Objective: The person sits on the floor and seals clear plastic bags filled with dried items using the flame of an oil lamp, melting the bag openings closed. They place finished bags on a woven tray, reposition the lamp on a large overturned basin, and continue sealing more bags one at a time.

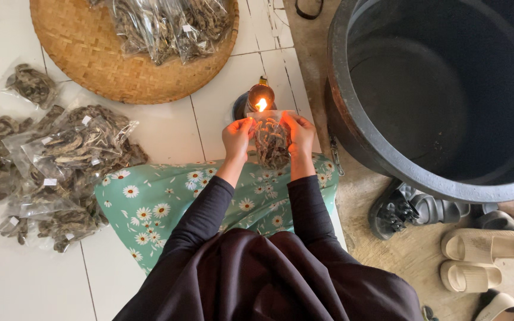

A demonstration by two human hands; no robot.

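Both hands up front, and they've got a small clear bag (pixel 270 142) between them. Left hand (pixel 237 139) pinches the bag's top left corner, fingers curled in tight; right hand (pixel 300 138) clamps the top right corner the same way. The bag hangs down between the wrists, stuffed with dark dried pieces, over a green floral lap (pixel 168 205).

Just beyond the fingertips, a flame (pixel 262 104) burns on a little lamp (pixel 259 95), and the bag's top edge sits right at that flame — touching it or only close, hard to say from up here.

Out past the left hand, a heap of filled bags (pixel 60 166) sprawls over the white tiles (pixel 7 279), same dark contents, some with small white labels. Farther ahead of that hand, a round woven tray (pixel 84 47) carries more packed bags (pixel 168 27).

Over to the right of the right hand, a big dark tub (pixel 388 160) stands on bare concrete, well apart from the bag. Nearer the body on that side: grey sandals (pixel 411 208) beside the tub's rim, then beige slides (pixel 477 255) just behind them. Black sleeves (pixel 200 214) run back from both wrists.
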